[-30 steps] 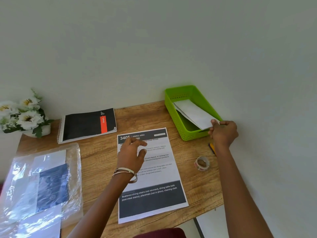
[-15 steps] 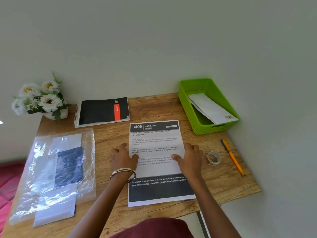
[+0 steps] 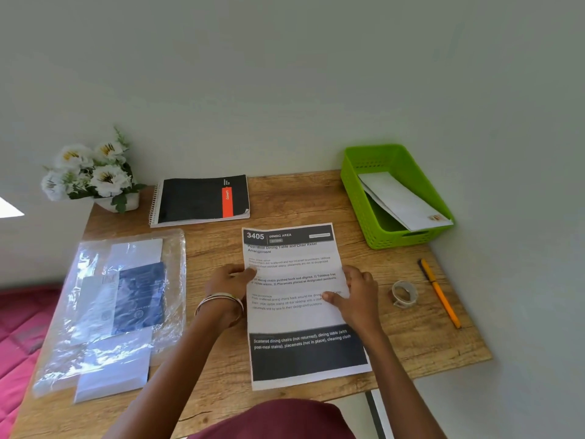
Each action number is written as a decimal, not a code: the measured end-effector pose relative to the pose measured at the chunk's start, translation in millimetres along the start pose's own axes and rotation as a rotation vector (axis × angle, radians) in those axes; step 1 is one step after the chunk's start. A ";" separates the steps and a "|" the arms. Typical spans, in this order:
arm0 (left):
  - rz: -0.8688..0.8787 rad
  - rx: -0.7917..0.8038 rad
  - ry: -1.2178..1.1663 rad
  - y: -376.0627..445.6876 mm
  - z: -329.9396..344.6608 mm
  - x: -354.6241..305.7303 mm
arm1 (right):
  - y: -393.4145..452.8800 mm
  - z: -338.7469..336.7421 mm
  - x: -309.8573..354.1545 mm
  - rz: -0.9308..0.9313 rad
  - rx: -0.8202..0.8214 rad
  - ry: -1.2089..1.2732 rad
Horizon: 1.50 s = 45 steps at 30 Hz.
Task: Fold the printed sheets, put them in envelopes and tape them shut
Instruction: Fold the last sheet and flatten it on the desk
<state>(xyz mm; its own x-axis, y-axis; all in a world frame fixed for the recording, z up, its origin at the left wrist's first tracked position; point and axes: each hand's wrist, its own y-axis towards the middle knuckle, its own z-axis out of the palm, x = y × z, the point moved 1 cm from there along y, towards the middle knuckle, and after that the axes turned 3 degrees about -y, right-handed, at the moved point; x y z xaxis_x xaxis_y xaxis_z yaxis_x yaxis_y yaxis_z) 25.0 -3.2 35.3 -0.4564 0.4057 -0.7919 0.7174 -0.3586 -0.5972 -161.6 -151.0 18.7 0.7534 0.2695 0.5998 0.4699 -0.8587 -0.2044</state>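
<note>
Two hands hold one printed sheet [image 3: 300,299] that lies flat on the wooden table [image 3: 316,198], near the middle of the near edge. The left hand [image 3: 229,280] pinches the sheet's left edge, thumb on top of the paper; the right hand [image 3: 357,293] grips the right edge with its thumb pressed on the print. A green basket [image 3: 357,198] stands at the far right corner with a white envelope [image 3: 402,201] leaning inside it. Right of the sheet lies a roll of tape [image 3: 403,294], and just beyond it an orange pen [image 3: 440,296]. To the left lies a clear plastic pack of envelopes [image 3: 110,308]. A black spiral notebook [image 3: 201,199] and white flowers [image 3: 91,172] sit at the far side.
</note>
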 end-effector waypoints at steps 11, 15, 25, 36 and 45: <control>0.269 0.060 0.129 17.8 -19.8 -7.3 | 25.5 -11.7 20.5 0.032 0.083 0.265; 0.268 0.079 0.043 19.4 -24.3 -9.6 | 45.3 -21.3 40.3 -0.104 0.035 0.366; 0.210 0.132 -0.039 19.9 -32.8 -11.1 | 43.2 0.1 43.5 -0.292 0.061 -0.180; 0.576 -0.024 0.742 15.6 -6.7 3.9 | 18.1 42.7 67.6 -0.569 0.177 -0.439; 0.632 -0.117 0.703 16.1 -5.0 11.6 | 30.4 10.4 19.3 -0.363 0.047 -0.530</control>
<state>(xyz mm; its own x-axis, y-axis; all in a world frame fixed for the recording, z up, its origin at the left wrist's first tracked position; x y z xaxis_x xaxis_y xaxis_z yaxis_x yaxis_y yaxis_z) 34.0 -0.1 17.1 0.4273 0.5924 -0.6830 0.7890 -0.6133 -0.0383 -128.0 -167.4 16.0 0.6622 0.7284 0.1762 0.7482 -0.6557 -0.1014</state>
